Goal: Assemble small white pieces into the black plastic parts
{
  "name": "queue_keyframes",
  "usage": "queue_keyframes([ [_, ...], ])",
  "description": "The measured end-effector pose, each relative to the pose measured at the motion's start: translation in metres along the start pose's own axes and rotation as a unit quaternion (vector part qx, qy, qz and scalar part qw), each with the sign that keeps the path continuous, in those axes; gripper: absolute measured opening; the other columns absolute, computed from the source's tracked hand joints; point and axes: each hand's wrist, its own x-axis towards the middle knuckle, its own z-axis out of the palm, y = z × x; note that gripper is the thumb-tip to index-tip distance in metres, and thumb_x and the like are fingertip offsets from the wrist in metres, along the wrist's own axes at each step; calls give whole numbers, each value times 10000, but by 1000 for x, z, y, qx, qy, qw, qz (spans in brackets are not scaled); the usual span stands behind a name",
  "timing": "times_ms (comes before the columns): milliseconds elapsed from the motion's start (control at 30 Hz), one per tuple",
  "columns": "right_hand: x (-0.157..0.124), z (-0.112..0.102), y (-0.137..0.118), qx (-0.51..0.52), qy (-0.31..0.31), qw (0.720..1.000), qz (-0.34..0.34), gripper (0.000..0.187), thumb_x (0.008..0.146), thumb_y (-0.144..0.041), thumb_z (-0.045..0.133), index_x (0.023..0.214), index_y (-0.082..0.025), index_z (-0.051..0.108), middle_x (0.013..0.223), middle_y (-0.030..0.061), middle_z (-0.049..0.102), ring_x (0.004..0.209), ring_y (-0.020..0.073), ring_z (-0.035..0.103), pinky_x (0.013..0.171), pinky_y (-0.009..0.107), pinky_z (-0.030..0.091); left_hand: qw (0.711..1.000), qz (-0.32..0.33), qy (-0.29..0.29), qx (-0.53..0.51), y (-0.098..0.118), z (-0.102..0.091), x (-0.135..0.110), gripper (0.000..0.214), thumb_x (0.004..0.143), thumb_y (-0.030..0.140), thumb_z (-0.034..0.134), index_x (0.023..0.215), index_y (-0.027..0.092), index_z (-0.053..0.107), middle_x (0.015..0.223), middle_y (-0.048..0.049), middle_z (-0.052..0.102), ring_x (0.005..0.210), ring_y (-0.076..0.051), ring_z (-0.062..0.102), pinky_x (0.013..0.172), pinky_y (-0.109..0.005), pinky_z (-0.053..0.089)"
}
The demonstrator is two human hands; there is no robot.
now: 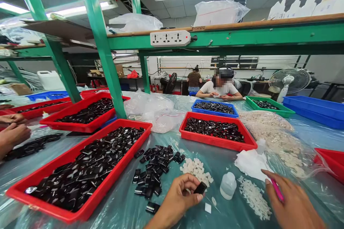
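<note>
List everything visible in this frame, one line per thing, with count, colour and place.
black piece: one, black, pinched in the left hand's fingertips
pink tool: one, pink, held in the right hand
loose black pieces: a pile, black, on the table ahead of the left hand
white bits: two piles, white, either side of the bottle
bottle: one, translucent white, between the hands
red trays: several, red, filled with black pieces
blue tray: one, far centre
green tray: one, far right
co-worker: seated opposite
left hand: lower centre
right hand: lower right
</note>
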Motion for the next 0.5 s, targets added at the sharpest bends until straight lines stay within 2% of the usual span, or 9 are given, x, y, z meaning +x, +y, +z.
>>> queue_keyframes([
  [133,3,7,41,-162,17,986,-34,601,775,-490,272,975,-114,696,967,149,702,823,384,640,669,531,520,1000,3,-2,-8,3,3,-1,299,586,254,763,744,162,527,613,41,568,601,-109,498,598,-222,286],
  [233,0,8,46,-216,83,969,-83,576,774,-523,315,923,-124,704,922,170,703,770,402,645,641,576,512,1000,-2,18,12,7,5,-3,269,589,216,715,753,165,507,626,34,577,624,-133,536,599,-232,298],
  [300,-2,5,31,-201,125,961,-144,533,832,-503,311,955,-133,674,934,166,691,760,383,644,618,553,518,998,-4,36,46,9,5,-3,250,597,198,677,796,153,534,681,-8,639,651,-152,553,610,-245,319],
  [367,-7,3,8,-121,139,955,-232,440,880,-473,349,972,-150,634,907,146,683,766,328,652,594,467,539,995,-5,52,80,10,6,-3,253,606,185,646,844,129,581,758,-62,691,705,-179,573,643,-266,348],
  [433,-16,8,-17,-11,89,935,-344,256,903,-371,430,955,-193,607,861,82,689,785,230,666,640,334,555,993,-4,62,101,10,5,-2,247,613,183,631,848,112,623,794,-93,713,756,-205,589,671,-284,368],
  [500,-29,20,-35,46,13,894,-446,146,893,-298,489,923,-224,610,773,21,691,723,166,672,655,250,551,992,0,70,104,10,5,-1,211,617,194,636,810,110,642,793,-102,720,760,-215,598,661,-283,373],
])
